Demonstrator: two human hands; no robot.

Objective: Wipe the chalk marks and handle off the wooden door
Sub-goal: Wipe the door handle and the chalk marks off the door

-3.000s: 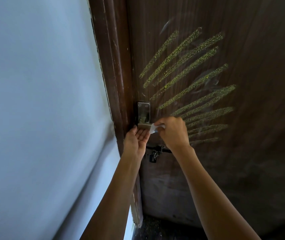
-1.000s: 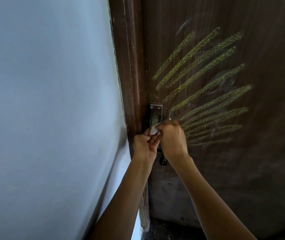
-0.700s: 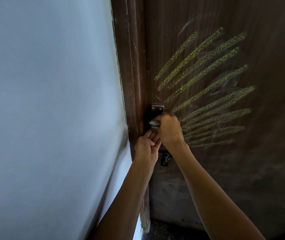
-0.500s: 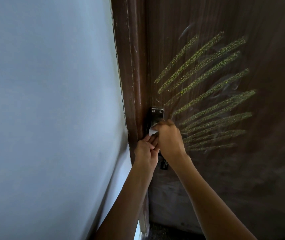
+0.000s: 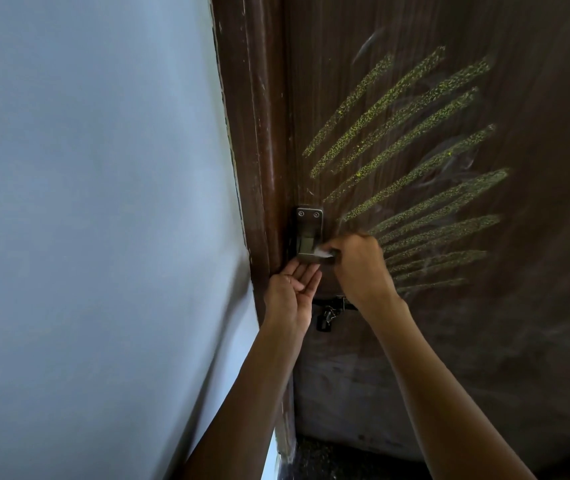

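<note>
A dark wooden door [image 5: 536, 98] fills the right half of the view. Several slanted yellow-green chalk marks [image 5: 405, 161] cross it. A metal handle [image 5: 308, 237] with two screws sits at the door's left edge. My right hand [image 5: 363, 268] is closed on a small white cloth [image 5: 323, 252] pressed against the handle's lower right side. Just below the handle my left hand [image 5: 294, 292] is open, palm up, fingertips touching its underside.
A brown door frame [image 5: 259, 133] runs down the door's left edge, with a pale blue wall [image 5: 86, 220] beside it. A small dark padlock on a latch [image 5: 327, 315] hangs below the handle. Dark floor shows at the bottom.
My right hand has slid the cloth from the handle's left face to its lower right side. My left hand has uncurled into an open palm under the handle.
</note>
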